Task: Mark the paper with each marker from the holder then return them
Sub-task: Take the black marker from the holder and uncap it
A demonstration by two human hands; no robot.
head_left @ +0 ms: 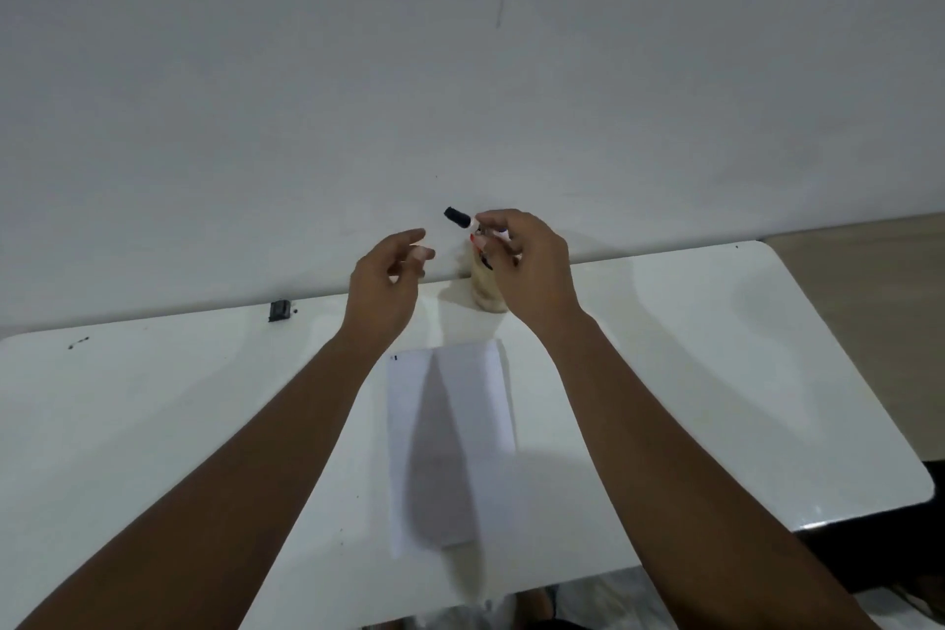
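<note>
A white sheet of paper [452, 435] lies on the white table [153, 399] in front of me, with a small black mark at its far left corner. Beyond it stands a pale holder [486, 294] with other markers in it, one with a red end. My right hand [526, 261] hovers over the holder, pinching a white marker with a black cap [458, 216] that points up and left. My left hand [391, 279] floats just left of the holder, fingers loosely curled and apart, holding nothing.
A white wall rises right behind the table's far edge. A small black object [278, 310] sits at the far edge on the left, with tiny dark specks [77, 343] further left. The table's rounded right corner borders a beige floor [869, 302].
</note>
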